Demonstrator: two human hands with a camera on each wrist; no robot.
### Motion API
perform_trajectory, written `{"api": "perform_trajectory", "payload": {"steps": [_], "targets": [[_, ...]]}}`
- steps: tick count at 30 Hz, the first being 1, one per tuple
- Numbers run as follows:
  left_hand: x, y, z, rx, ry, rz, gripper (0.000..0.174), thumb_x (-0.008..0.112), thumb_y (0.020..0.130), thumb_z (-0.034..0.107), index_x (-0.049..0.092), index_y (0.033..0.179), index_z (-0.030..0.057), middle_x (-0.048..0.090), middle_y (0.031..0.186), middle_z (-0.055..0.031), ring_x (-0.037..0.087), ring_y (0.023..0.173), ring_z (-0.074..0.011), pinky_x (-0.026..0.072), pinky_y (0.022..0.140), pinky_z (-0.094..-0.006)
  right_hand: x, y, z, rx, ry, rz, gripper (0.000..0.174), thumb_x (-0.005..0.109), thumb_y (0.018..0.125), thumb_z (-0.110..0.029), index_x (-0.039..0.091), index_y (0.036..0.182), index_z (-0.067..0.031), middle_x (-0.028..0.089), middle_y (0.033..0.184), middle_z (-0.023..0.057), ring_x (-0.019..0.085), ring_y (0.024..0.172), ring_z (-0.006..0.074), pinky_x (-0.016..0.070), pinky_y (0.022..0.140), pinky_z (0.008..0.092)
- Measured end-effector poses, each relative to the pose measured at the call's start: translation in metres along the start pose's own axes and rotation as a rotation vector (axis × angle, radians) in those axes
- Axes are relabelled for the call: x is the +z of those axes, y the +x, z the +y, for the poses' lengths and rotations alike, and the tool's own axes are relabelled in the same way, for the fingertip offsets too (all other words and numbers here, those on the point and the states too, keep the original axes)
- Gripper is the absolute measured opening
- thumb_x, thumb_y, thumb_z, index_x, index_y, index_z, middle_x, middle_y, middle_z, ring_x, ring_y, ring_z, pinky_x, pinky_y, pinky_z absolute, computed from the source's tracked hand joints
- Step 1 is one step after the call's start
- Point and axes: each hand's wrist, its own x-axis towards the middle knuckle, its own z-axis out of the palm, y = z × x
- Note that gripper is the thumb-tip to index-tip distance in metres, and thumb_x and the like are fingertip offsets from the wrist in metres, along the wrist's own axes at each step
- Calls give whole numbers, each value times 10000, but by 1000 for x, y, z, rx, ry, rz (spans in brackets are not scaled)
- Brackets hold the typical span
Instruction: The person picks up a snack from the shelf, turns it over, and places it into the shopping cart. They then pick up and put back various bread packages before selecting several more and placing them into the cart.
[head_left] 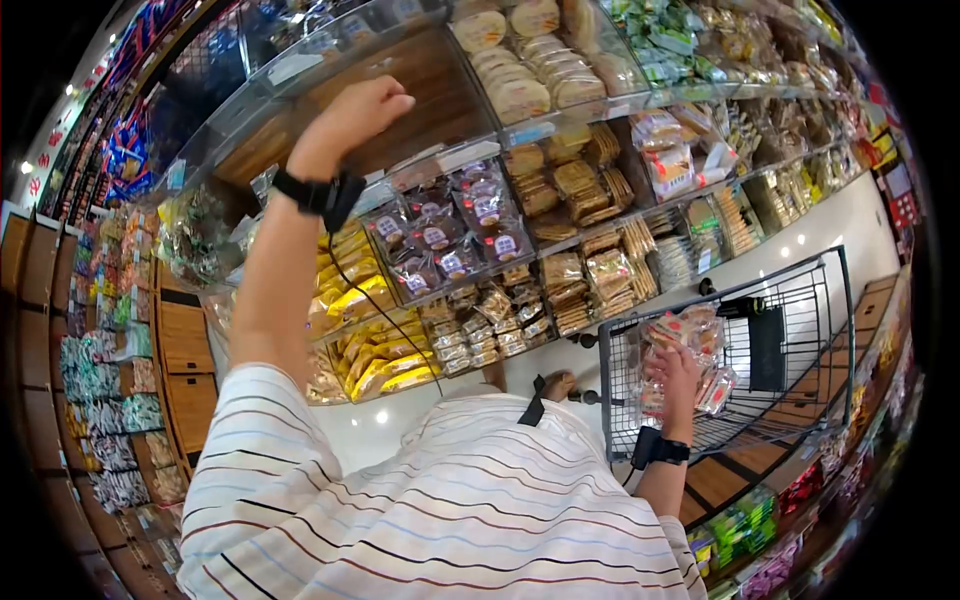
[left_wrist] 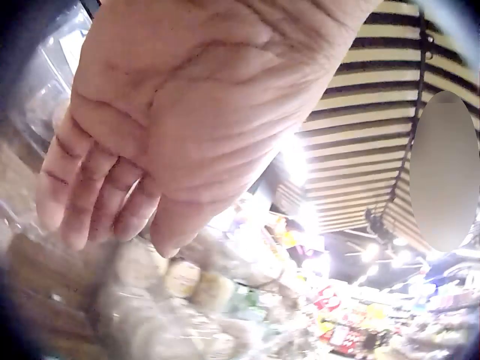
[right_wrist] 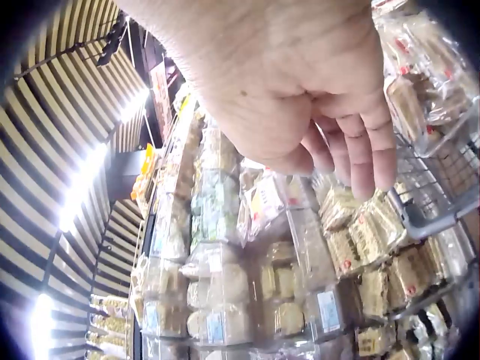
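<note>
My left hand (head_left: 358,115) is raised over a wood-bottomed shelf bin (head_left: 425,95), beside stacks of round, flat packaged goods (head_left: 515,65). In the left wrist view, the palm (left_wrist: 195,112) shows, fingers loosely bent and holding nothing. My right hand (head_left: 675,372) hangs over the shopping cart (head_left: 785,410), overlapping the clear-wrapped packets with red marks (head_left: 705,335) inside it. Nothing shows in its grasp in the right wrist view, where its relaxed fingers (right_wrist: 361,154) point down near the cart's rim (right_wrist: 431,221).
Tiered bins in front hold dark round wrapped cakes (head_left: 437,237), yellow packets (head_left: 385,365) and wrapped biscuits (head_left: 580,190). Clear plastic dividers and a shelf edge run between tiers. A cable (head_left: 375,300) trails from the left wrist. More stocked shelves (head_left: 105,400) stand at left.
</note>
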Motion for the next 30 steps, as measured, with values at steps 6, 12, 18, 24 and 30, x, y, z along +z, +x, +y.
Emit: {"api": "perform_trajectory", "payload": {"steps": [6,12,18,24,30], "targets": [[20,43,-124,-130,281,-10,342,649,856,291,702,1016,-5,688,1063,-247,663,1037,-388,519,866,-481,41,-4,-12,-25,-101,-98,284,535,996,-208,561,1186,0,660,1043,135,670,837,186,566,691,300],[27,76,-143,-405,474,-423,422,622,872,265,671,1174,-25,618,1249,-265,607,1175,-381,490,987,-459,73,-27,-22,28,-153,-133,280,537,996,-217,566,1168,3,658,1004,119,667,825,187,565,698,305],[42,79,-159,-382,474,-363,405,585,865,255,683,1155,-11,620,1253,-260,602,1177,-400,484,990,-472,94,-25,-16,80,-176,-150,276,538,995,-215,571,1176,-9,658,1022,115,670,827,180,561,696,296],[56,88,-175,-410,483,-359,405,575,852,214,674,1201,34,616,1290,-213,595,1203,-370,475,1000,-477,116,-19,-15,70,-206,-256,281,545,993,-216,575,1184,-12,675,1030,111,684,839,181,557,708,285],[65,87,-177,-429,529,-264,368,606,868,151,682,1224,92,632,1311,-142,606,1213,-327,500,976,-465,164,-13,-49,-23,-251,-382,280,553,990,-206,576,1177,0,680,1012,98,676,848,160,542,710,268]]}}
